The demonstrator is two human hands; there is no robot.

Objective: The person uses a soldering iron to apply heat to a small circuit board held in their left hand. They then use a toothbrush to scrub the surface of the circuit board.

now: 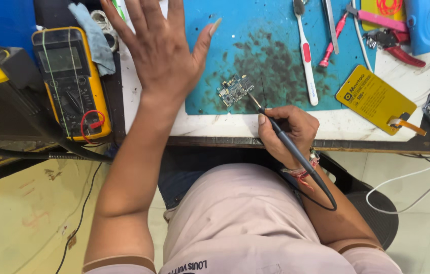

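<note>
Head cam, looking straight down at the counter (357,133). My right hand (288,133) is clenched around a black soldering iron (291,147), gripped like a pen, with the tip touching the right edge of a small circuit board (235,90). That board sits on the blue mat (276,56), near its front edge, right by a dark stained patch. My left hand (160,48) is released, fingers spread flat, hovering above the mat's left edge, just left of the board and holding nothing. Further left there's a yellow multimeter (70,81) with a grey cloth (93,38) by its far corner. On the far right side of the mat lie a white toothbrush (306,56) and pink pliers (344,28), and a yellow card (375,99) sits just off the mat's right edge.
</note>
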